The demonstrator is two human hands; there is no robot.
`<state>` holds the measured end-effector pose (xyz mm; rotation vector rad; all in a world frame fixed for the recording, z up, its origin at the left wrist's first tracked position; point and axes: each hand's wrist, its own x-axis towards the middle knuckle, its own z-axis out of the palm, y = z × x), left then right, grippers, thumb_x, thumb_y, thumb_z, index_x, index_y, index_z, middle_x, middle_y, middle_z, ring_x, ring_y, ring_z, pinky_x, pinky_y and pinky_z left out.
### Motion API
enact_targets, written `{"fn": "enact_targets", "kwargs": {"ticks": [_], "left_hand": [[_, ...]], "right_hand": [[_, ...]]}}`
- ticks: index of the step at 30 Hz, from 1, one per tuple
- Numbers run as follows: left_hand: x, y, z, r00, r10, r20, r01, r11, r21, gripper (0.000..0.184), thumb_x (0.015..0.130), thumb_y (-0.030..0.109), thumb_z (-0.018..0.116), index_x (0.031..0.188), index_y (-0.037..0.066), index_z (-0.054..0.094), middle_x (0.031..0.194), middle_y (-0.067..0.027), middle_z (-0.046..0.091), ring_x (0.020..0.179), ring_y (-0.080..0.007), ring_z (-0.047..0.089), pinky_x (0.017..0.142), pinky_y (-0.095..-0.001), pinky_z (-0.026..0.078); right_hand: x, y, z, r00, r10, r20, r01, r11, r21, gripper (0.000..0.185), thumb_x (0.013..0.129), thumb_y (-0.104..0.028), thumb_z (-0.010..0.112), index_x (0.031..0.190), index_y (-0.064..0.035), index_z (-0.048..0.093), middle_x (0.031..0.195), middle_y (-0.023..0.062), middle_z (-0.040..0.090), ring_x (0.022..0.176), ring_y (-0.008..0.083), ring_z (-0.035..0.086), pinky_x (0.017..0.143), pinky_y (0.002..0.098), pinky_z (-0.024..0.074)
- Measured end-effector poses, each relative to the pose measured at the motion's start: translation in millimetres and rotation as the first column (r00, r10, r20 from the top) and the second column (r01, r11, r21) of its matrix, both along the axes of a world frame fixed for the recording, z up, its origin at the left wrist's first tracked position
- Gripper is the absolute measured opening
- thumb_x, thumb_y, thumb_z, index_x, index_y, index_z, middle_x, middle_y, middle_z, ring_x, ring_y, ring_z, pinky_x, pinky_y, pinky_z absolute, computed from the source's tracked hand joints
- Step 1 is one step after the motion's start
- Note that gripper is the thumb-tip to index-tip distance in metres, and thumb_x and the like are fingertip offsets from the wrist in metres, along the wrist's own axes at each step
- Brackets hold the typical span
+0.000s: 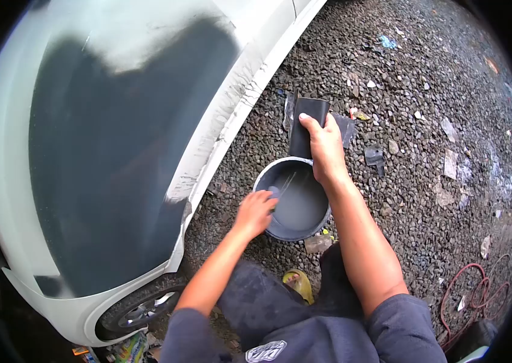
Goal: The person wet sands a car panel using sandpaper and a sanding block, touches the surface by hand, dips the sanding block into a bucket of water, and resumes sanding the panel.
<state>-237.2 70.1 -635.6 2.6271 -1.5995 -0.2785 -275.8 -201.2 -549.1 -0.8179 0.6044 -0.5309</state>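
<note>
My right hand (pixel 327 148) grips a black folded sheet of sandpaper (pixel 302 134) above the far rim of the bucket, with the thumb on top. My left hand (pixel 254 213) is closed at the near-left rim of the bucket, around a small grey-blue object (pixel 274 192) that is partly hidden and blurred. The dark bucket (pixel 262 228) stands on the gravel between my arms. Cloudy grey water (pixel 301 202) fills part of it.
A white car panel (pixel 1 151) with a large dark grey patch (pixel 128 139) takes up the left side, above a wheel (pixel 141 311). Gravel (pixel 401 91) with scattered scraps lies to the right. A red hose (pixel 480 284) coils at lower right.
</note>
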Motion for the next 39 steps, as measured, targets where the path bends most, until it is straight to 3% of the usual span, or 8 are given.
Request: {"fn": "enact_targets", "kwargs": {"ticks": [5,7,9,12,16,21,24,39], "left_hand": [[-2.2,-64.9,-144.1,0.979,0.200,-0.033,-0.141,0.786,0.602,0.050,0.090,0.036,0.072,0.133,0.011,0.068,0.145,-0.0142,0.059,0.135,-0.0351,0.055,0.112,-0.0572,0.041],[-1.9,-54.9,-241.6,0.986,0.162,0.041,-0.145,0.708,0.691,0.058,0.093,0.045,0.068,0.138,0.007,0.065,0.150,-0.0181,0.056,0.138,-0.0383,0.053,0.114,-0.0554,0.041],[-2.7,-63.0,-261.6,0.906,0.351,-0.235,-0.159,0.798,0.581,0.063,0.094,0.048,0.065,0.140,0.004,0.063,0.152,-0.0207,0.053,0.140,-0.0408,0.050,0.116,-0.0536,0.041],[-0.9,-86.4,-138.3,0.840,0.406,-0.360,-0.209,0.854,0.477,0.067,0.096,0.048,0.063,0.140,-0.002,0.059,0.151,-0.0260,0.052,0.141,-0.0449,0.046,0.119,-0.0497,0.039],[84.6,-71.3,38.2,0.967,-0.079,0.243,0.073,0.997,0.033,0.075,0.090,0.047,0.072,0.140,-0.005,0.053,0.151,-0.0311,0.048,0.146,-0.0457,0.040,0.122,-0.0575,0.028],[146.5,-92.5,243.1,0.526,-0.358,0.772,-0.069,0.886,0.458,0.085,0.099,0.059,0.053,0.159,0.000,0.036,0.171,-0.0147,0.026,0.161,-0.0285,0.015,0.131,-0.0525,0.007],[186.2,-90.6,272.2,0.362,-0.571,0.736,-0.023,0.784,0.620,0.091,0.097,0.063,0.051,0.162,0.003,0.031,0.173,-0.0084,0.021,0.162,-0.0226,0.013,0.132,-0.0482,0.006],[225.5,-213.8,244.8,0.165,-0.551,0.818,-0.165,0.802,0.574,0.092,0.101,0.072,0.031,0.165,0.006,0.025,0.174,-0.0069,0.019,0.162,-0.0213,0.010,0.132,-0.0488,0.003]], "right_hand": [[-27.3,3.5,16.4,0.998,-0.024,0.050,0.023,0.999,0.031,0.024,0.096,-0.019,0.069,0.113,-0.0044,0.059,0.090,0.0018,0.064,0.072,0.0095,0.059,0.063,0.0278,0.0517],[-39.0,1.6,26.2,0.998,-0.042,0.056,0.041,0.999,0.022,0.026,0.096,-0.019,0.070,0.114,-0.0040,0.060,0.093,0.0025,0.065,0.076,0.0099,0.061,0.066,0.0281,0.0530],[-48.3,-3.3,34.4,0.995,-0.075,0.064,0.074,0.997,0.021,0.026,0.096,-0.019,0.070,0.115,-0.0037,0.060,0.094,0.0029,0.066,0.077,0.0101,0.062,0.067,0.0283,0.0535],[-55.4,-14.3,36.3,0.980,-0.140,0.140,0.131,0.989,0.073,0.026,0.096,-0.018,0.071,0.114,-0.0031,0.059,0.094,0.0036,0.066,0.076,0.0098,0.062,0.065,0.0274,0.0538],[-56.3,-27.1,40.3,0.967,-0.216,0.137,0.197,0.970,0.143,0.026,0.096,-0.017,0.070,0.114,-0.0028,0.059,0.091,0.0028,0.064,0.072,0.0100,0.061,0.061,0.0280,0.0533],[-37.3,-20.8,36.1,0.970,-0.221,0.103,0.202,0.965,0.167,0.026,0.095,-0.018,0.070,0.113,-0.0023,0.059,0.092,0.0032,0.065,0.074,0.0106,0.062,0.063,0.0289,0.0537],[-28.3,-13.2,32.9,0.973,-0.206,0.107,0.186,0.968,0.166,0.025,0.095,-0.018,0.070,0.112,-0.0022,0.060,0.092,0.0036,0.066,0.075,0.0117,0.062,0.064,0.0303,0.0539],[-34.3,2.6,21.2,0.990,-0.134,0.046,0.136,0.990,-0.035,0.028,0.094,-0.022,0.070,0.106,0.0008,0.060,0.092,0.0110,0.069,0.081,0.0187,0.064,0.075,0.0362,0.0533]]}}
